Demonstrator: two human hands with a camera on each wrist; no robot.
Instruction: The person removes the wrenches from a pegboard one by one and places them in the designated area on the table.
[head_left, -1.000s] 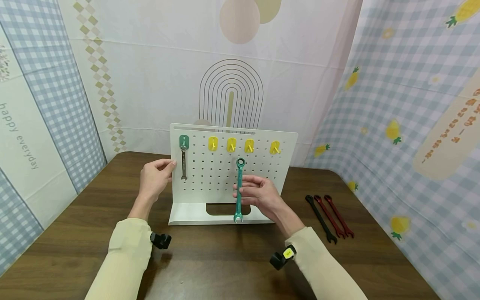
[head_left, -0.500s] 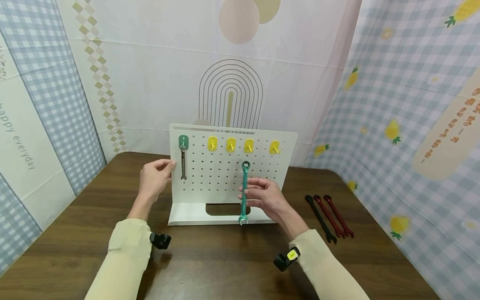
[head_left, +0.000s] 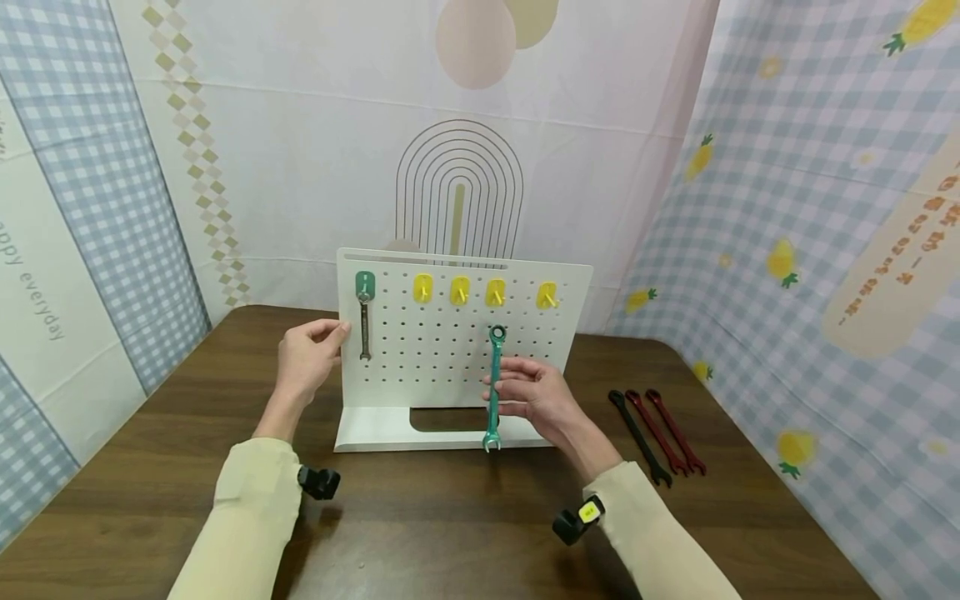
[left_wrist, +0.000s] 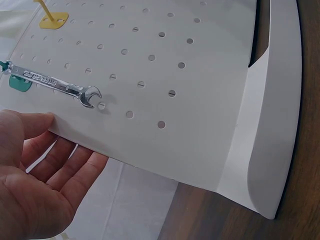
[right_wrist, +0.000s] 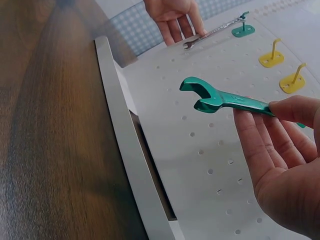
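Observation:
My left hand (head_left: 309, 358) grips the left edge of a white pegboard (head_left: 420, 354), thumb in front and fingers behind in the left wrist view. Between thumb and fingers, my right hand (head_left: 543, 398) pinches a green combination wrench (head_left: 496, 360). It stands nearly upright before the board, ring end up, apart from the hooks; its open jaw shows clearly in the right wrist view. A silver wrench (head_left: 365, 329) hangs by its ring from a green hook (head_left: 365, 283) at the board's upper left. Several yellow hooks (head_left: 460, 291) along the top carry nothing.
On the wooden table (head_left: 420, 533), right of the board, lie a black wrench (head_left: 639, 437) and two dark red wrenches (head_left: 658, 433), side by side. The board's base (head_left: 375, 429) has a cut-out slot. Printed cloth (head_left: 300, 167) hangs behind and at both sides.
My right hand has moved slightly right and a little down with the green wrench, which leans a bit to the right now. The left hand keeps its hold on the board.

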